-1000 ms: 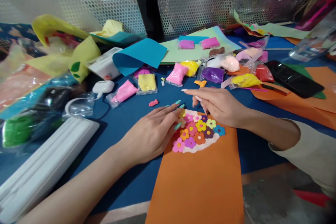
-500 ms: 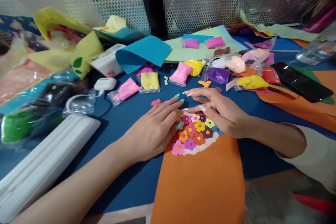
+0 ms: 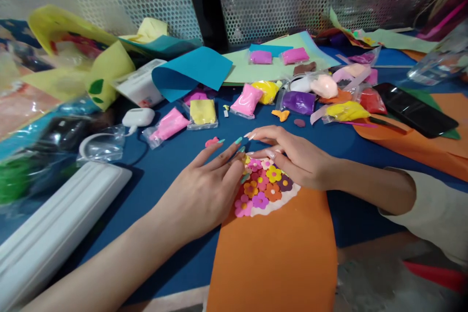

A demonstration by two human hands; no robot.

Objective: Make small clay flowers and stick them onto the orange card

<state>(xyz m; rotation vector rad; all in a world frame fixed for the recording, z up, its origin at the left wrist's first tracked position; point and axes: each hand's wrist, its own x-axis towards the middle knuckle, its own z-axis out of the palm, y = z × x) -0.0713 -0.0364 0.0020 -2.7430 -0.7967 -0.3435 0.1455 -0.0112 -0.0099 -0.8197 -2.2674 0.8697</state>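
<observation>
An orange sheet [image 3: 276, 248] lies in front of me with a white clay patch [image 3: 280, 207] near its far end. Several small clay flowers in pink, yellow, orange and purple cover this patch, among them a yellow flower [image 3: 274, 174] and an orange one [image 3: 273, 192]. Over the left side of the flowers is my left hand [image 3: 204, 192], fingers spread, partly hiding them. My right hand [image 3: 302, 158] rests across the right and far edge, its fingers stretched out and slightly bent. Both hands hold nothing I can see. A pink clay bit [image 3: 212, 142] lies beyond my left fingertips.
Beyond the hands lie clay packets, such as a pink one [image 3: 247, 100] and a purple one [image 3: 299, 102]. A black phone [image 3: 415, 109] lies at right; another dark phone [image 3: 207, 12] leans on the perforated screen. A long white case [image 3: 69, 224] occupies the left.
The fingers of my left hand have spread wider over the flowers. My right hand stays at the right and far edge. The whole view has shifted slightly.
</observation>
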